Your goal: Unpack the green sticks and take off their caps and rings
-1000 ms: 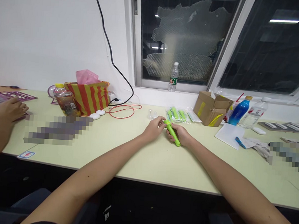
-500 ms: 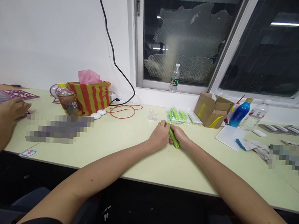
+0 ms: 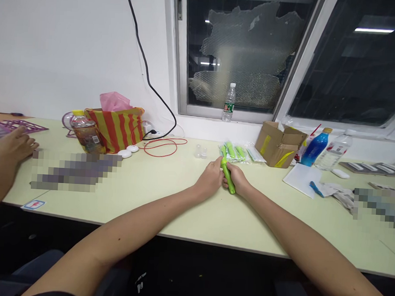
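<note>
A bright green rod-shaped thing (image 3: 228,176) with a wider far end is between my hands, tilted just above the table. Its exact kind does not show. My right hand (image 3: 238,179) wraps its fingers around the body from the right. My left hand (image 3: 211,179) is closed against it from the left, with a finger at the wider end; some fingertips are hidden. Beyond my hands lie several similar green pieces in clear plastic packets (image 3: 234,151). Two small clear plastic pieces (image 3: 200,151) stand to the left of the packets.
A cardboard box (image 3: 278,146), a blue bottle (image 3: 315,148) and a white sheet (image 3: 301,179) are to the right. To the left are a striped bag (image 3: 121,130), a drink bottle (image 3: 87,134) and a red cable (image 3: 160,146). Another person's hand (image 3: 15,148) is at the far left.
My left fingers have shifted off the top of the green thing, so its wider far end now shows. The other person's hand has moved slightly. The view has shifted a little.
</note>
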Available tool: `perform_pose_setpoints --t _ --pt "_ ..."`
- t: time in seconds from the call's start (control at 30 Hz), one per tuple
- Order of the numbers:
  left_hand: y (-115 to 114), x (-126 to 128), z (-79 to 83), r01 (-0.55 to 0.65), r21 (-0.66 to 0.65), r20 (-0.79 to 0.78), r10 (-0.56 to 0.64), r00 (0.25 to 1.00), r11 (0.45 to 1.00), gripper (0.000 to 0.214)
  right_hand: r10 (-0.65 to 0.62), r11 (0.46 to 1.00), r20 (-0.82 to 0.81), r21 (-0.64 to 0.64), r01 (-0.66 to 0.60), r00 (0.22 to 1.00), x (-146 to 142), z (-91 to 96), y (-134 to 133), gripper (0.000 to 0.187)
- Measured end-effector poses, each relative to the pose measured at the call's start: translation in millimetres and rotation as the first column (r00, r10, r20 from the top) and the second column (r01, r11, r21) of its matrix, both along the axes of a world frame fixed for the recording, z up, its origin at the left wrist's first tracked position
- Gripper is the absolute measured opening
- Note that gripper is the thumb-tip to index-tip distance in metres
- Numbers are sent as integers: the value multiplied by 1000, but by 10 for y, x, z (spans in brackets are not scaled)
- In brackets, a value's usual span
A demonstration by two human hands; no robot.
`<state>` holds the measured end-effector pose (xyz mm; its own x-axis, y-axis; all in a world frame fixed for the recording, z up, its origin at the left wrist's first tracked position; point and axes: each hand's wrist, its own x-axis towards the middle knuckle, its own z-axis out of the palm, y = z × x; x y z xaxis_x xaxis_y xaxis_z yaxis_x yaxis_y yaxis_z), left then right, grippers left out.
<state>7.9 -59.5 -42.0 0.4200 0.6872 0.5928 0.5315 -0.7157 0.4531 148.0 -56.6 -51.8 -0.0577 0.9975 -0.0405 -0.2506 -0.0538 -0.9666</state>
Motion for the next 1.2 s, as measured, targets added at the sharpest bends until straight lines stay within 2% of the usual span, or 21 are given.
perform_pose_setpoints --t 0.23,0.43,0.63,0.8,1.0,1.1,1.2 --pt "13 10 -2 -17 14 -47 18 999 1000 42 -3 1000 -22 21 3 1000 2 -21 -11 28" --pt "82 -9 6 -38 -47 64 41 997 998 42 -37 999 12 26 36 999 -6 -9 -35 25" --pt "170 -13 -5 -20 11 108 19 994 1000 25 -40 998 49 56 37 998 -41 -10 -59 27" --pt "147 33 -3 -12 59 148 3 989 998 21 -61 998 -22 -8 61 998 -101 12 -91 25" --pt "61 85 33 -36 -7 224 37 974 999 17 -81 994 -151 -80 70 985 -189 62 -143 22" --pt "102 66 50 -32 2 233 30 972 999 13 -70 995 -166 -77 58 984 -189 68 -149 21" --pt "208 -10 95 24 7 204 -25 979 1000 11 -44 997 -151 -62 35 988 -176 70 -156 20"
